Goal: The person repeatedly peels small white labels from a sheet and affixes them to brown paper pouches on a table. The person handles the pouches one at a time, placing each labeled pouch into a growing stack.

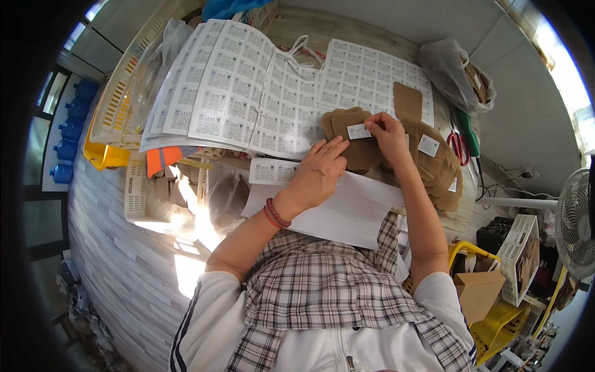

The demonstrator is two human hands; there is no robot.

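A stack of brown cardboard tags lies on the table in front of me. My right hand pinches a small white sticker label and holds it on the top tag. My left hand rests flat with fingers together, fingertips on the lower left edge of that tag. Large sheets of white sticker labels spread across the table behind the tags. More brown tags with white labels lie fanned out to the right.
Red-handled scissors and a green-handled tool lie right of the tags. A plastic bag sits at the back right. White and yellow crates stand left, a white basket and a fan at right.
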